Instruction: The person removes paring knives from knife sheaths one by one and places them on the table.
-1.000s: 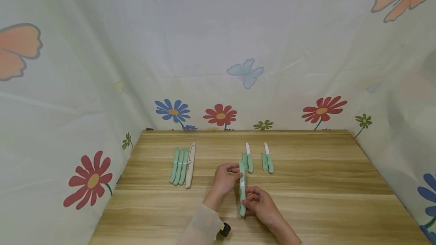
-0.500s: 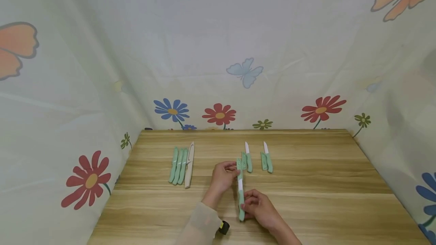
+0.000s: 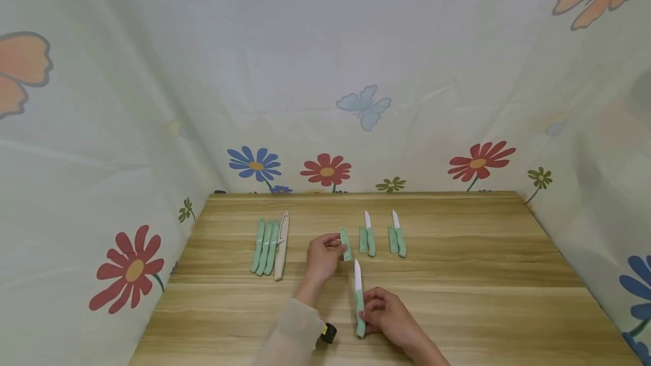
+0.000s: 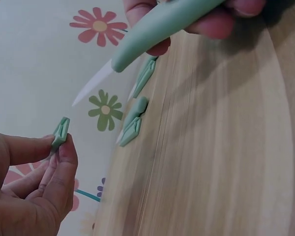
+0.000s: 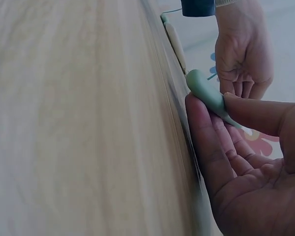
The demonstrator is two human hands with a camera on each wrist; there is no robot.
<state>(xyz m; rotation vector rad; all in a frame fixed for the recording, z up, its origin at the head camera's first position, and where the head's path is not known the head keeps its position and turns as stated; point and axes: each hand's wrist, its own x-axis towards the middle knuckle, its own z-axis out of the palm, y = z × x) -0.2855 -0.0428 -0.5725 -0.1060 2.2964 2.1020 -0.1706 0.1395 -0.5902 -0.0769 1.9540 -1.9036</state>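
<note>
My left hand (image 3: 322, 257) pinches a small green sheath (image 3: 345, 244) between thumb and fingers; the left wrist view shows the sheath (image 4: 61, 133) end-on. Nearer the front, my right hand (image 3: 390, 315) grips the green handle (image 3: 360, 314) of a knife whose white blade (image 3: 358, 275) is bare and points away from me. Sheath and blade tip are apart. In the right wrist view, thumb and fingers of the right hand (image 5: 255, 162) hold the green handle (image 5: 205, 91).
Right of the left hand lie two bare knives (image 3: 370, 242) (image 3: 400, 242), each with a green sheath (image 3: 363, 239) (image 3: 393, 240) beside it. On the left, several green sheathed knives (image 3: 264, 248) lie beside a beige knife (image 3: 281, 250). A patterned curtain surrounds the wooden table (image 3: 458, 309).
The sheath has come off the blade. My left hand has moved away and left with the sheath, while my right hand has drawn the knife slightly toward me.
</note>
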